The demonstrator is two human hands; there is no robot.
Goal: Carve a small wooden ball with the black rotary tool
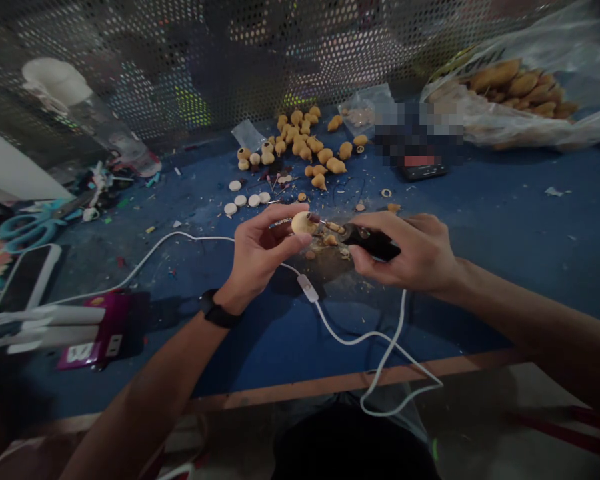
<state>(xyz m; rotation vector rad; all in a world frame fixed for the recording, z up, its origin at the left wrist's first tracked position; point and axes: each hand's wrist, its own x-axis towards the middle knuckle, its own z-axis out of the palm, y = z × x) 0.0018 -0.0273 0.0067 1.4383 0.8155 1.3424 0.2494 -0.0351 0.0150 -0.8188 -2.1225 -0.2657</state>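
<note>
Between the thumb and fingers of my left hand [270,243] is a small pale gourd [301,223] with a hole in its side. My right hand [410,250] grips a black rotary tool [375,241] with a brass-coloured chuck. The tool's dark reddish grinding tip [314,218] meets the gourd at the hole; how deep it sits I cannot tell. Below the hands lie shavings and a broken gourd piece [330,240]. A white cord [347,342] with an inline switch [308,288] loops across the table beneath them.
Small tan gourds [300,143] are heaped at the back, with white discs [254,199] nearer. A clear bag of gourds [520,87] stands back right, a bottle [125,140] back left. Blue scissors [35,223], a phone [27,280] and a magenta power box [93,333] lie left.
</note>
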